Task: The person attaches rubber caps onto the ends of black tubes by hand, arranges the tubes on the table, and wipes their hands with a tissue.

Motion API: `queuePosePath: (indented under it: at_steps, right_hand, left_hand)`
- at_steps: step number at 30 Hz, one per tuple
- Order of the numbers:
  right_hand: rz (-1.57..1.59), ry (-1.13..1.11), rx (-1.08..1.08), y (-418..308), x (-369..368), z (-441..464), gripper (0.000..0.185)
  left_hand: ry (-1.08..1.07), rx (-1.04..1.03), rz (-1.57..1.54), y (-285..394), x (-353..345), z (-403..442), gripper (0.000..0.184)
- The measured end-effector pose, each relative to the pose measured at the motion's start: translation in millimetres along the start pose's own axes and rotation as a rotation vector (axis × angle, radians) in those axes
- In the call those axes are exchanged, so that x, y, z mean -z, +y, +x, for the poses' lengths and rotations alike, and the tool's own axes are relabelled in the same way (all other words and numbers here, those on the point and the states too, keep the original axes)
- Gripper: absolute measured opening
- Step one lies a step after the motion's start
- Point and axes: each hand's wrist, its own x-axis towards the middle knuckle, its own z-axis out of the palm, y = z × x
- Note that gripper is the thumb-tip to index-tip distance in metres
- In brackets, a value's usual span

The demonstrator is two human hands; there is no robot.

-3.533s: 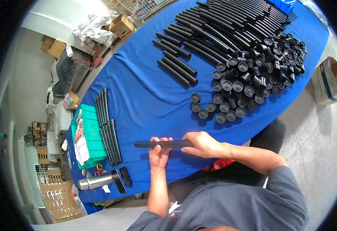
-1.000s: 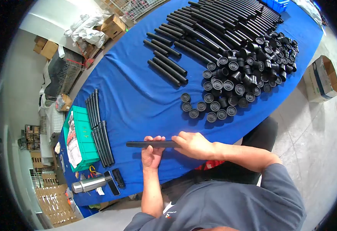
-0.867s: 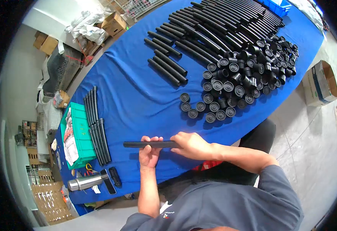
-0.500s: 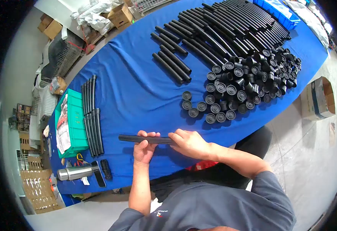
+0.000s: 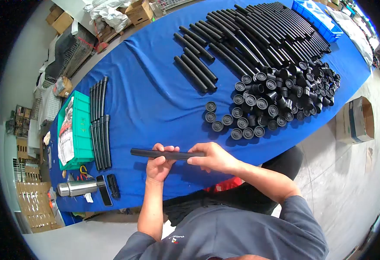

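A black tube (image 5: 140,152) lies level across both hands above the blue cloth, near the table's front edge. My left hand (image 5: 158,167) is closed round its middle, thumb below and fingertips over the top. Thumb and fingers of my right hand (image 5: 216,158) grip the tube's right end, partly covering it. Ahead and to the right spreads a heap of black end caps (image 5: 281,93) with round ringed faces. Behind them, many loose black tubes (image 5: 242,41) lie in slanting rows. At left, several black tubes (image 5: 99,143) with fitted ends lie side by side in two groups.
A green crate (image 5: 82,134) with printed paper inside stands at the table's left. In front of it are a steel flask (image 5: 77,188), a phone (image 5: 104,190) and a dark object (image 5: 113,186). A blue crate (image 5: 315,21) sits at the far right; a cardboard box (image 5: 357,120) is on the floor.
My right hand's grip on the tube's right end has loosened from wrapped to a thumb-and-finger hold, showing more of the tube. My left hand keeps its hold. The view has shifted slightly.
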Motion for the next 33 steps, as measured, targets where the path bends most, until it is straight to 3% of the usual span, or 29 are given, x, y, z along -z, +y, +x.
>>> queuePosePath:
  at_steps: [3, 6, 7, 10, 12, 14, 17, 20, 21, 24, 25, 28, 29, 32, 33]
  right_hand:
    - [-0.111, 0.136, 0.238, 15.3, -10.1, 3.0, 0.037]
    - [-0.808, 0.484, 0.964, 35.0, -17.1, 20.3, 0.043]
    - [-0.858, 0.48, 0.985, 35.3, -18.5, 19.8, 0.046]
    - [-0.127, 0.147, 0.21, 8.6, -16.7, -4.1, 0.045]
    - [0.22, 0.0, 0.053, 13.4, -8.7, 3.4, 0.041]
    - [0.129, 0.07, 0.054, 20.8, -7.4, 7.9, 0.037]
    - [-0.395, 0.322, 0.54, 28.2, -9.0, 11.5, 0.033]
    - [-0.879, 0.38, 0.738, 27.3, -11.5, 7.4, 0.034]
    - [-0.826, 0.385, 0.729, 26.5, -14.2, 8.8, 0.041]
    - [-0.247, 0.151, 0.268, 12.0, -11.4, -0.3, 0.046]
    - [0.072, 0.027, 0.052, 1.7, -8.3, -4.6, 0.045]
    - [-0.11, 0.048, 0.045, -1.4, -7.1, -4.1, 0.046]
    - [-0.537, 0.22, 0.548, 33.3, -6.9, 11.8, 0.044]
    - [-1.018, 0.408, 0.801, 37.2, -14.8, 10.6, 0.041]
    - [-0.998, 0.399, 0.797, 39.5, -16.7, 11.2, 0.036]
  left_hand:
    - [0.042, 0.005, -0.021, -0.9, -5.3, 2.2, 0.036]
    - [0.075, -0.026, -0.034, -1.9, -1.5, 1.8, 0.037]
    - [0.081, -0.041, -0.032, -2.1, 0.6, 1.5, 0.038]
    - [-0.013, -0.045, -0.057, -1.2, 3.1, 2.0, 0.039]
    - [0.017, -0.057, -0.018, -1.9, -0.1, 2.9, 0.038]
    - [0.037, -0.046, 0.011, -1.9, -4.5, 3.5, 0.038]
    - [0.039, -0.047, 0.027, -3.1, -4.1, 3.4, 0.036]
    - [0.03, -0.049, -0.015, -2.1, 4.7, 3.1, 0.035]
    - [0.025, -0.044, -0.008, -1.2, 3.7, 3.4, 0.035]
    - [0.027, -0.039, -0.007, -1.3, -0.2, 3.4, 0.034]
    - [0.04, -0.046, -0.019, -2.1, -1.3, 2.9, 0.033]
    - [0.046, -0.059, -0.002, -3.3, -1.2, 2.8, 0.032]
    - [0.043, -0.062, 0.012, -3.8, -0.6, 3.4, 0.032]
    - [0.001, -0.076, 0.049, -5.6, 5.7, 4.3, 0.034]
    - [0.012, -0.071, 0.044, -5.7, 3.8, 4.2, 0.034]
